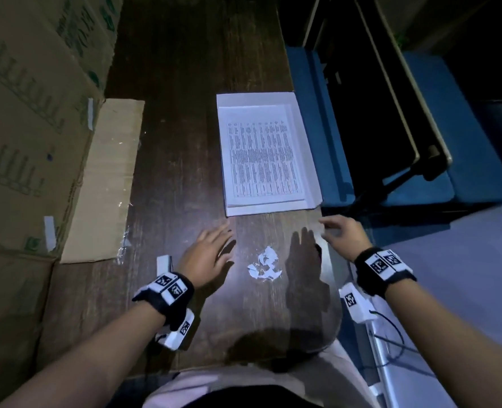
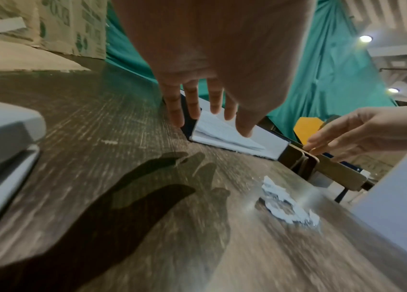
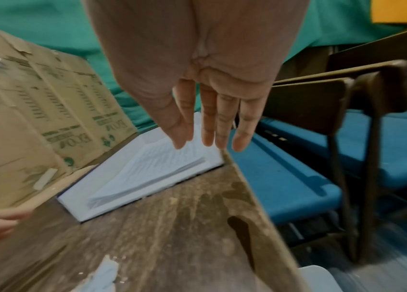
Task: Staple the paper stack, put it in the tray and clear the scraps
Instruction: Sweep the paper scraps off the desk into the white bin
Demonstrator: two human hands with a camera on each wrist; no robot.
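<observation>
The printed paper stack (image 1: 263,160) lies flat inside the shallow white tray (image 1: 310,160) on the dark wooden table (image 1: 179,172). A small heap of torn white scraps (image 1: 263,264) sits on the table in front of the tray, between my hands. My left hand (image 1: 211,251) hovers just left of the scraps, fingers straight and spread, holding nothing. My right hand (image 1: 336,232) hovers at the table's right edge near the tray's front corner, fingers relaxed and empty. The wrist views show the tray (image 2: 222,144) (image 3: 85,203) and the scraps (image 2: 287,203) (image 3: 105,276). A white stapler (image 2: 0,158) lies left of my left wrist.
Large cardboard boxes (image 1: 29,128) stand along the left, with one flap (image 1: 105,178) lying on the table. Blue seats (image 1: 420,160) and dark chair frames (image 3: 322,110) lie beyond the table's right edge. A pale surface (image 1: 464,275) is at my right.
</observation>
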